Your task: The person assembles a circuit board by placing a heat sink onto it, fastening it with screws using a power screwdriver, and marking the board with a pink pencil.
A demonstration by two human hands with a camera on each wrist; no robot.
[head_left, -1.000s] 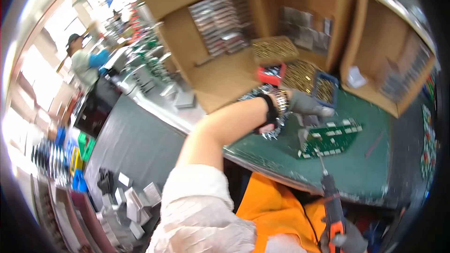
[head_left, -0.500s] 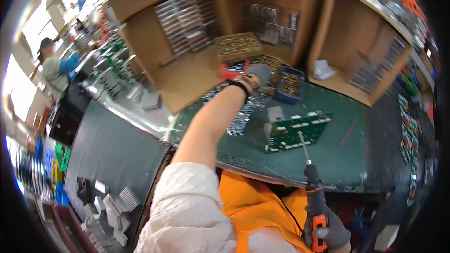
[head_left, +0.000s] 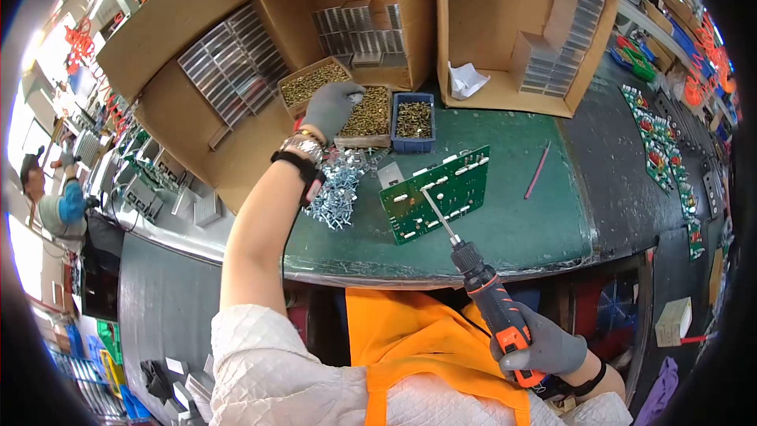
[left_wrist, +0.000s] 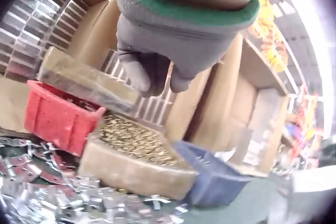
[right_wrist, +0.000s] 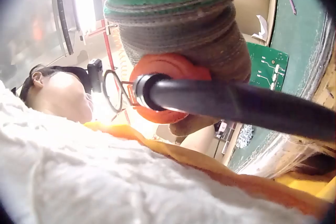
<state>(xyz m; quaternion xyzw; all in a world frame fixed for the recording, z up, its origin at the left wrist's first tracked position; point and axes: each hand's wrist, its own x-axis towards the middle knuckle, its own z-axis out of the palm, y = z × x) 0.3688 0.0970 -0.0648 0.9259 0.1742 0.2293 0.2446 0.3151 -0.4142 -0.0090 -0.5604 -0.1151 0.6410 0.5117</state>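
Note:
My gloved left hand (head_left: 333, 108) (left_wrist: 173, 45) is above the boxes of brass-coloured screws (head_left: 367, 113) (left_wrist: 136, 142), fingers bent downward; whether they hold anything is unclear. My gloved right hand (head_left: 548, 345) (right_wrist: 184, 40) grips an orange-and-black electric screwdriver (head_left: 494, 304) (right_wrist: 170, 71). Its long bit meets or overlaps the face of a green circuit board (head_left: 438, 196) (right_wrist: 268, 66), which stands tilted on the green mat. A grey metal piece (head_left: 389, 175) shows behind the board's upper left edge.
Silvery metal parts (head_left: 335, 197) lie left of the board. A blue bin (head_left: 413, 142) and red bin (left_wrist: 60, 119) flank the screws. Cardboard boxes (head_left: 449, 31) line the back. A purple stick (head_left: 538, 170) lies right; a person (head_left: 59, 205) is far left.
The head view has swung to the right and steadied. My left hand has moved from beside the blue bin to above the screw boxes' left part. The right hand keeps its grip on the screwdriver.

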